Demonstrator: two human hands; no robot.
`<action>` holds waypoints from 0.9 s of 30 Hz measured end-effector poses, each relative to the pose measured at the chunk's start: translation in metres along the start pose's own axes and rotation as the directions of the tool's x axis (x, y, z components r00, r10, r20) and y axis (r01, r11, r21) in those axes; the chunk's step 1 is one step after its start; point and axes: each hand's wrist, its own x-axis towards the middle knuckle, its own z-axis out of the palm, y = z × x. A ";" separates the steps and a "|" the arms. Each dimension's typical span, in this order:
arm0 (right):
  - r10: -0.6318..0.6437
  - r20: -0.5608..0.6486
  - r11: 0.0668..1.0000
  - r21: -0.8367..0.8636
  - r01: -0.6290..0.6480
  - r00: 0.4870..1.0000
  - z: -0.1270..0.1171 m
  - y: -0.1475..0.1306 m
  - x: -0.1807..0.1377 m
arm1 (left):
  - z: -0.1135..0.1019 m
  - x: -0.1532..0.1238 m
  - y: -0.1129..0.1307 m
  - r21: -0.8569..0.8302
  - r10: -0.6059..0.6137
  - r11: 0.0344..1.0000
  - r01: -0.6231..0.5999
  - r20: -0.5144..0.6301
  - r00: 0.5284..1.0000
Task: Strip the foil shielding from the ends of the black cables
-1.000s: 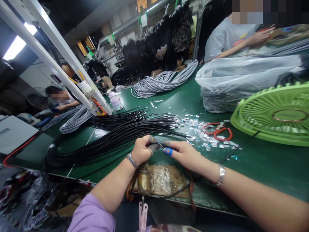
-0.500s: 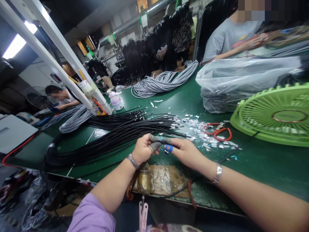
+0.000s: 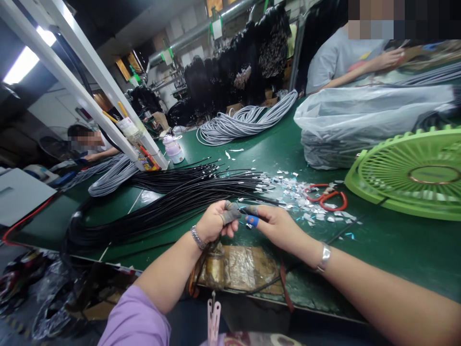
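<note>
Over the table's front part, my left hand (image 3: 216, 221) is closed, its grey-wrapped thumb pressed against the fingers. A thin black cable (image 3: 154, 250) runs along the table towards this hand and seems to end in its grip. Close by on the right is my right hand (image 3: 275, 223), thumb and forefinger nearly together, with grey and blue tape on the fingertips. A small dark end shows between the hands; what the right fingers pinch is too small to make out. Just beyond lies a thick bundle of black cables (image 3: 162, 206), with pale stripped ends pointing right.
White scraps (image 3: 295, 192) surround red-handled scissors (image 3: 329, 198). A green fan (image 3: 414, 173) and a bagged bundle (image 3: 360, 127) stand right. Grey cable coils (image 3: 248, 125) and a bottle (image 3: 173, 148) are behind. Below my hands is a taped cardboard piece (image 3: 248, 266). Two people work farther off.
My left thumb and fingers have drawn in tighter, leaving a slightly wider gap to the right fingertips. My right hand has barely moved. The person at the right has raised a hand.
</note>
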 end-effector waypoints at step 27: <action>0.059 0.133 0.967 0.240 -0.090 0.989 -0.004 -0.008 -0.003 | -0.014 -0.003 -0.014 0.864 0.813 0.241 -0.442 0.069 0.578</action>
